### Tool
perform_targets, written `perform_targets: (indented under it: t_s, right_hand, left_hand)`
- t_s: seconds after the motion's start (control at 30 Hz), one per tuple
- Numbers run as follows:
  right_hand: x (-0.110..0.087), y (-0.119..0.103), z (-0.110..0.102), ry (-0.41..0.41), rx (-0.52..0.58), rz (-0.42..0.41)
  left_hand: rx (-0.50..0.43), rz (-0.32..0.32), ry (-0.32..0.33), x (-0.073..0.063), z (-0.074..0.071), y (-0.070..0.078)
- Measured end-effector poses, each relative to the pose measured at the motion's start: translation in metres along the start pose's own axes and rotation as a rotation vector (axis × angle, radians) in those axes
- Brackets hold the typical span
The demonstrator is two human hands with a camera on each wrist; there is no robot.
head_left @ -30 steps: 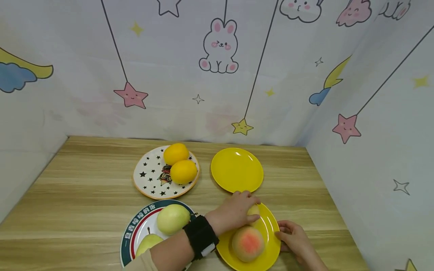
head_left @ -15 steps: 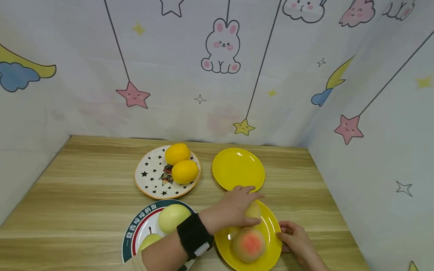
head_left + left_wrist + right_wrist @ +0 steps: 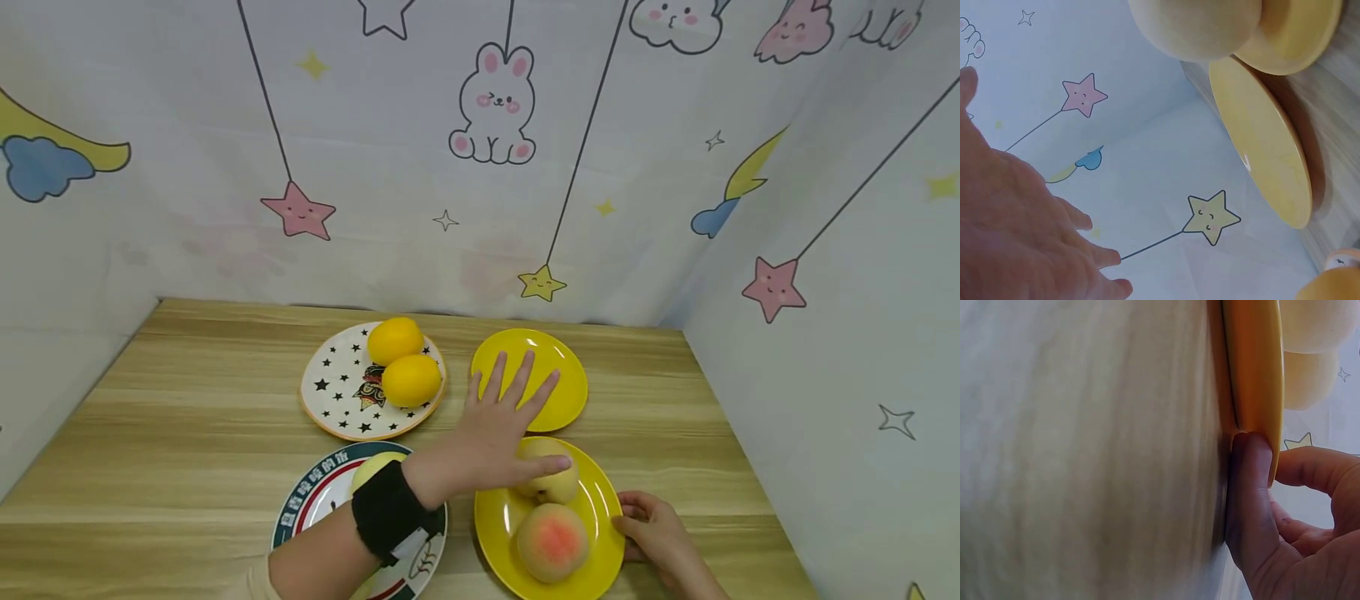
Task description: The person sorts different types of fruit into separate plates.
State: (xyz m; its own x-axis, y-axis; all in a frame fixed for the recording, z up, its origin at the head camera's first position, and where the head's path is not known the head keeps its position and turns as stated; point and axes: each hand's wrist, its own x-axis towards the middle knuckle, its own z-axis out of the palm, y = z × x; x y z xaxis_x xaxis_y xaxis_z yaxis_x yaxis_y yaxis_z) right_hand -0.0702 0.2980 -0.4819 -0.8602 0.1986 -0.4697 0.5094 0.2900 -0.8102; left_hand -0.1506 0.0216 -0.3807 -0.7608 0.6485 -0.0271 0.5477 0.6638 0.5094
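My left hand (image 3: 495,433), its fingers spread straight, hovers above the gap between two yellow plates and holds nothing. Under its thumb is a pale yellow round fruit (image 3: 558,485), partly covered by the hand. In front of that fruit sits a peach (image 3: 553,543) with a pink blush. Both lie on the near yellow plate (image 3: 603,500). My right hand (image 3: 656,533) pinches this plate's right rim; the right wrist view shows the thumb and a finger (image 3: 1250,487) on opposite sides of the rim. The far yellow plate (image 3: 566,387) has the left fingertips over it.
Two yellow lemon-like fruits (image 3: 411,381) lie on a star-patterned white plate (image 3: 330,404) at back left. A dark-rimmed white plate (image 3: 288,512) stands at front left; my left forearm hides most of its green pears (image 3: 372,468). A printed cloth wall (image 3: 375,258) borders the table.
My left hand has let go of the pale fruit on the near yellow plate, risen and moved up and left, fingers spreading. My right hand keeps its hold on the rim.
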Motion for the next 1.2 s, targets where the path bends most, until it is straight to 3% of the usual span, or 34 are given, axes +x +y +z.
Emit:
perform_targets:
  t_s: [0.27,0.47,0.53,0.7,1.0,1.2]
  right_hand:
    - [0.004,-0.006,-0.011,-0.111,-0.125,-0.064]
    - [0.014,-0.02,-0.026,-0.32,-0.28,-0.141]
    - [0.02,-0.026,-0.028,-0.349,-0.366,-0.161]
    - [0.034,-0.042,-0.028,-0.274,-0.556,-0.167]
    - [0.06,-0.07,-0.03,-0.161,-0.616,-0.155]
    - [0.081,-0.09,-0.032,-0.103,-0.598,-0.323]
  left_hand:
    - [0.06,-0.088,0.103,-0.016,-0.019,-0.025]
    - [0.067,-0.155,0.127,-0.025,-0.03,-0.04]
    - [0.06,-0.18,0.14,-0.028,-0.032,-0.045]
    - [0.051,-0.238,0.153,-0.034,-0.036,-0.056]
    - [0.004,-0.288,0.172,-0.048,-0.05,-0.077]
    - [0.021,-0.331,0.2,-0.054,-0.055,-0.091]
